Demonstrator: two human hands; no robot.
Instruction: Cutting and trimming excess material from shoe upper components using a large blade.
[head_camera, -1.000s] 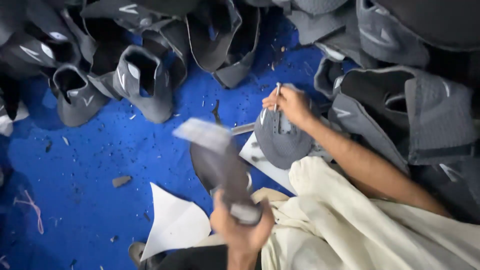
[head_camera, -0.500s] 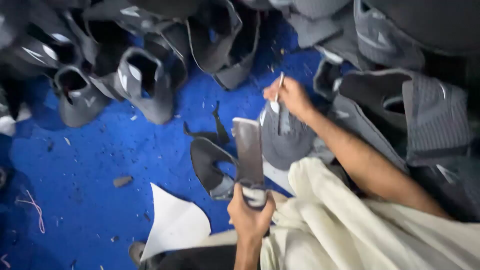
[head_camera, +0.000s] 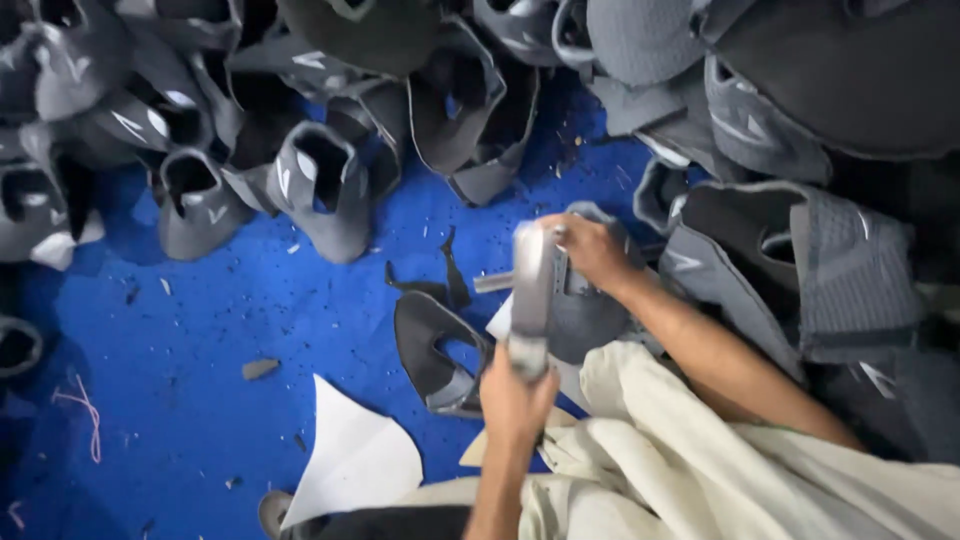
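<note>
**Head view: both hands on grey shoe parts at the edge of a blue work surface**

Head camera looks down on a blue surface (head_camera: 200, 330) ringed by piled grey shoe uppers (head_camera: 320, 190) along the top and right. The left hand (head_camera: 515, 395) is closed around the lower end of a long pale-grey strip (head_camera: 532, 290), which stands up, blurred, between the two hands. The right hand (head_camera: 590, 250) lies with fingers curled on a rounded grey upper piece (head_camera: 585, 320) just beside the strip's top; whether it pinches anything small I cannot tell.

Open room lies to the left and lower left: bare blue, speckled with dark trimmings, a small grey scrap (head_camera: 260, 368) and a pink thread (head_camera: 85, 410). Close by the left hand sits a dark cut-out piece (head_camera: 430, 350) with a curved opening, and below it a white sheet (head_camera: 350, 460) with a pointed corner. A large ribbed grey upper (head_camera: 850, 270) hems in the right forearm, and cream cloth (head_camera: 720, 470) covers the lower right corner.
</note>
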